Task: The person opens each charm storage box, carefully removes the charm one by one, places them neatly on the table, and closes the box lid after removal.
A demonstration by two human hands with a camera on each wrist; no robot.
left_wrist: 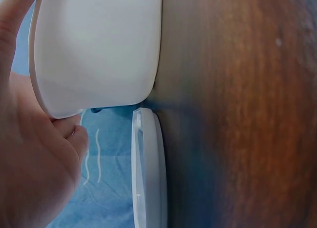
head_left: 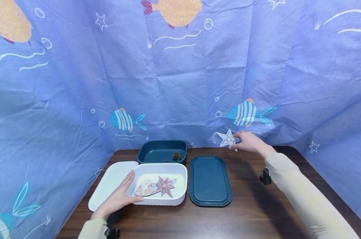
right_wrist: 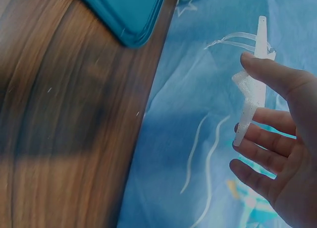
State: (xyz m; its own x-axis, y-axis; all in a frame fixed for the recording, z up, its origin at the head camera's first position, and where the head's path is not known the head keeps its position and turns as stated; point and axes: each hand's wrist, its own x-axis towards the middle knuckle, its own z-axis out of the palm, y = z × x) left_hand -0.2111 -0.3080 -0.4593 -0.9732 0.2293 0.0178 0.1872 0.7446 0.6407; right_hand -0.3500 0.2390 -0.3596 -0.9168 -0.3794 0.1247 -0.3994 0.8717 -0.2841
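Observation:
Between the thumb and fingers of my right hand (head_left: pixel 248 142) is a white glittery star ornament (head_left: pixel 227 137), raised near the table's back edge. The right wrist view shows the star (right_wrist: pixel 255 86) edge-on, with a thin ribbon loop (right_wrist: pixel 237 39) hanging from it. My left hand (head_left: pixel 117 198) grips the near left corner of a white plastic box (head_left: pixel 177 201), fingers along its left rim and thumb at the front. Inside the box lie a pink glittery star ornament (head_left: pixel 164 186) and a pale, pinkish heart-shaped ornament (head_left: pixel 143 189).
Behind the white box stands a dark blue box (head_left: pixel 152 157) with a pine cone (head_left: pixel 176 156) inside. A dark blue lid (head_left: pixel 209 181) lies to the right, and a white lid (head_left: pixel 108 182) to the left. A blue fish-patterned cloth (head_left: pixel 180 83) hangs around the wooden table (head_left: pixel 246 212).

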